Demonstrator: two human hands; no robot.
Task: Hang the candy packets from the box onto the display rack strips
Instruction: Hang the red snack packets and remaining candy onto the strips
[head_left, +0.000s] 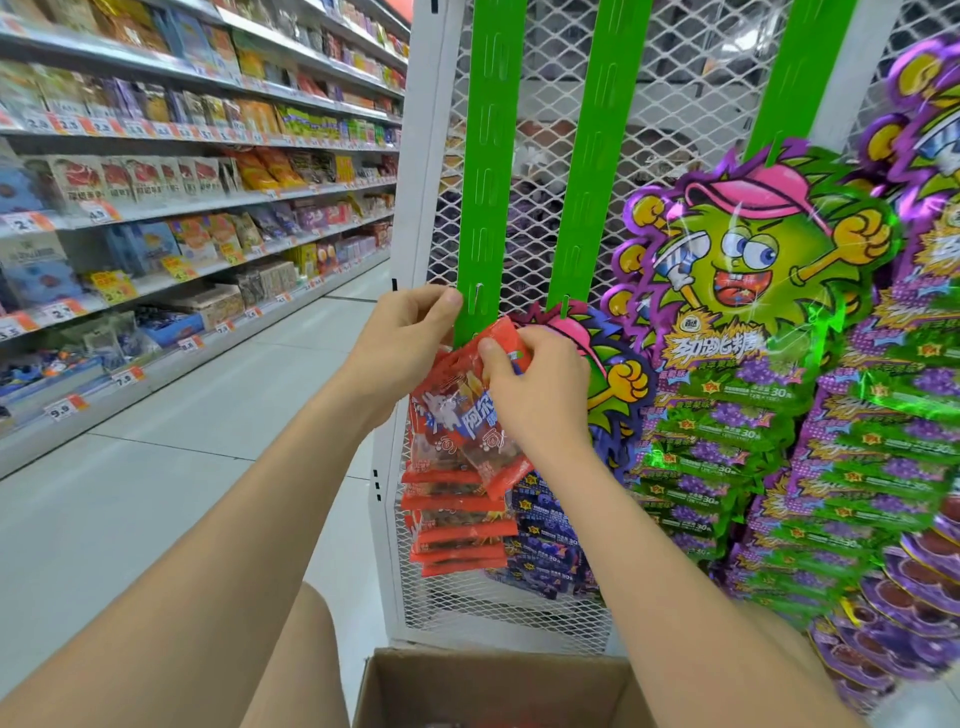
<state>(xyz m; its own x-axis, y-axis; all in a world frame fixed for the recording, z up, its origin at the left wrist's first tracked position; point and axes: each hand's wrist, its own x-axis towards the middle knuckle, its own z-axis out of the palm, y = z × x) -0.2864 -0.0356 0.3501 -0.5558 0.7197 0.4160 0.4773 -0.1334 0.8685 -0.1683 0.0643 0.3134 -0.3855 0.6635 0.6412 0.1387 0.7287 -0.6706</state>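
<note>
two hands meet at the leftmost green strip (485, 156): left hand (410, 338) pinches its edge, right hand (540, 395) pinches the red candy packet (467, 400) by its top, just below.

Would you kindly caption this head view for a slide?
Left hand holds the green strip; right hand pinches a red candy packet.

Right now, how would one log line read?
step: hanging | left hand: holds leftmost green slotted plastic strip | right hand: pinches red plastic candy packet
</note>
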